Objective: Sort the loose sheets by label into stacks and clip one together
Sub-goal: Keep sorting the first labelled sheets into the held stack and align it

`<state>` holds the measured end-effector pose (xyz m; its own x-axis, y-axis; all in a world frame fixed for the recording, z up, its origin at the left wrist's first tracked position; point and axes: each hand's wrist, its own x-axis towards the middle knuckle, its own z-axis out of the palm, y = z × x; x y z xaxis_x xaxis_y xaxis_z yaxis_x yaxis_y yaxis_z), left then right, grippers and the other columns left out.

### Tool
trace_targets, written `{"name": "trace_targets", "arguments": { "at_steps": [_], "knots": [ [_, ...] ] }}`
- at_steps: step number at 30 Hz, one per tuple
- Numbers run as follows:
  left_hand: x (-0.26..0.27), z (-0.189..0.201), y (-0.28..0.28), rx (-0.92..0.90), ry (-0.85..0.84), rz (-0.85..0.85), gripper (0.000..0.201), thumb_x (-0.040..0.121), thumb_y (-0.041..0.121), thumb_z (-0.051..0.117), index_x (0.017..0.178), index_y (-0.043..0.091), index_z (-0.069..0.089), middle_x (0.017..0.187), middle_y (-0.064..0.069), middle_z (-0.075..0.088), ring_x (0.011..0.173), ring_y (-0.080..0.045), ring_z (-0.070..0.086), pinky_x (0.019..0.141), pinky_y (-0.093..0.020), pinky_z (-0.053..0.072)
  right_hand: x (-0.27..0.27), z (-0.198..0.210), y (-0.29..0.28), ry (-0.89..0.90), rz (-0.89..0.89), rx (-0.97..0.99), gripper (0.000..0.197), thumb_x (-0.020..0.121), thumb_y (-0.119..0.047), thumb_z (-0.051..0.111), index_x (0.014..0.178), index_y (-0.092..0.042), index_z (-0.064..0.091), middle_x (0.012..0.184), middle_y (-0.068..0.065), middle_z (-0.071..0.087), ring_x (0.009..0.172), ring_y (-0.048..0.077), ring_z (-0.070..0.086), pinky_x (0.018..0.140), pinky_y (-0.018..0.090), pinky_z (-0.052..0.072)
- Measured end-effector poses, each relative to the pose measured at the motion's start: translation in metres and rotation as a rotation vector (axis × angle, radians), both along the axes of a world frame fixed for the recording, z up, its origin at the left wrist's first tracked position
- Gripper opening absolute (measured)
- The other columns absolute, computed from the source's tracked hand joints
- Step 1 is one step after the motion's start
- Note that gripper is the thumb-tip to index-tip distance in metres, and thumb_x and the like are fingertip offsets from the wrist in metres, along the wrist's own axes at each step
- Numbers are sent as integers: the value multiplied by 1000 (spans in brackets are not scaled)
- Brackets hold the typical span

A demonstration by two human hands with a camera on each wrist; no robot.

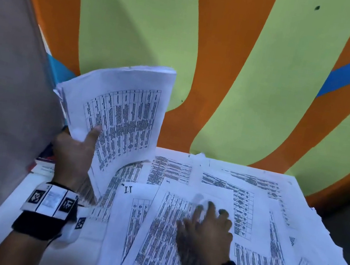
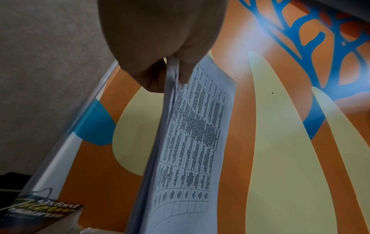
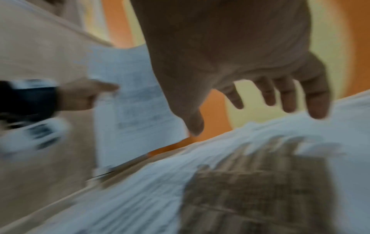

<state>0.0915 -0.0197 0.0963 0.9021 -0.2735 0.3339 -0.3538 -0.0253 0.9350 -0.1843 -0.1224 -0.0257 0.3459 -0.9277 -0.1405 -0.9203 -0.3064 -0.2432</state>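
Wristbands (image 1: 49, 200) with printed markers sit nearest. Of the two hands, the left hand (image 1: 74, 153) pinches a raised sheaf of sheets (image 1: 124, 110) between thumb and fingers; the right hand (image 1: 209, 229) hovers, fingers spread, over loose sheets (image 1: 270, 216) covering the tabletop (image 1: 19, 211).

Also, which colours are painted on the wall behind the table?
The wall is orange with light green wavy bands and a blue stripe; the head view shows it best.

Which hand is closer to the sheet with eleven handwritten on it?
Right. The right hand hovers spread over the loose sheets just right of the sheet marked 11, while the left hand is raised up and left of it, gripping a bundle of sheets.
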Motion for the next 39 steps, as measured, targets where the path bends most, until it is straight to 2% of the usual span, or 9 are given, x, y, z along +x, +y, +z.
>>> {"name": "trace_targets", "arguments": {
  "at_steps": [4, 13, 19, 23, 28, 31, 33, 36, 39],
  "knots": [
    [2, -3, 3, -2, 35, -7, 31, 85, 21, 71, 97, -6, 66, 93, -11, 66, 80, -16, 59, 73, -28, 45, -13, -6, -2, 96, -119, 206, 123, 61, -83, 58, 150, -21, 0, 143, 23, 25, 130, 41, 33, 99, 52, 40],
    [6, -16, 1, -27, 20, -27, 32, 83, 25, 74, 100, -1, 66, 96, -8, 69, 84, -18, 63, 81, -33, 50, -15, -7, 4, 52, -303, 300, 144, 54, -58, 85, 148, -24, -19, 146, 29, 6, 136, 45, 22, 98, 55, 41],
    [3, -25, 0, -38, 30, -57, 22, 82, 26, 73, 77, 9, 61, 59, 18, 60, 57, -3, 54, 62, -21, 46, -25, -5, 10, 84, -244, 350, 144, 60, -52, 85, 148, -12, -22, 140, 36, 11, 123, 48, 43, 104, 47, 38],
    [-5, -23, -5, -9, 20, -69, 41, 83, 24, 73, 64, 35, 38, 45, 29, 52, 45, 7, 45, 55, -19, 35, -18, -7, 13, -102, -209, 348, 117, 75, -21, 77, 150, -15, -14, 135, 32, 30, 94, 38, 64, 83, 41, 55],
    [-3, -25, -7, -50, 24, -99, 32, 83, 24, 73, 65, 26, 47, 52, 19, 52, 50, 4, 44, 59, -25, 35, -26, 5, 5, -490, -259, 255, 84, 82, 9, 61, 148, -14, 15, 72, 9, 61, 55, 15, 58, 40, 19, 42],
    [6, -26, 1, -38, 16, -67, 30, 83, 31, 72, 75, 7, 56, 69, -6, 54, 62, -16, 46, 61, -31, 37, -22, 21, 5, -552, -224, 272, 22, 78, -5, 75, 93, -8, 59, 72, 14, 68, 69, 19, 69, 51, 34, 53],
    [13, -30, 4, -29, 33, -53, 36, 83, 36, 72, 76, 3, 59, 68, -9, 53, 61, -16, 45, 58, -31, 37, -13, 15, 10, -439, -148, 295, 24, 78, -12, 73, 61, -7, 57, 58, 2, 62, 53, 3, 63, 55, 29, 53],
    [15, -29, 7, -32, 37, -55, 49, 83, 36, 72, 77, -11, 58, 71, -8, 56, 63, -15, 47, 59, -30, 39, 12, 0, 23, -299, -50, 302, 26, 82, -28, 66, 85, -5, 57, 84, 10, 56, 87, 27, 63, 64, 25, 43],
    [16, -25, 9, -35, 26, -28, 40, 83, 32, 72, 93, -5, 65, 89, -6, 66, 77, -13, 57, 72, -30, 46, 33, -5, 41, -37, -61, 300, 78, 74, -58, 68, 126, -10, 35, 124, 16, 36, 120, 37, 40, 76, 37, 40]
  ]
}}
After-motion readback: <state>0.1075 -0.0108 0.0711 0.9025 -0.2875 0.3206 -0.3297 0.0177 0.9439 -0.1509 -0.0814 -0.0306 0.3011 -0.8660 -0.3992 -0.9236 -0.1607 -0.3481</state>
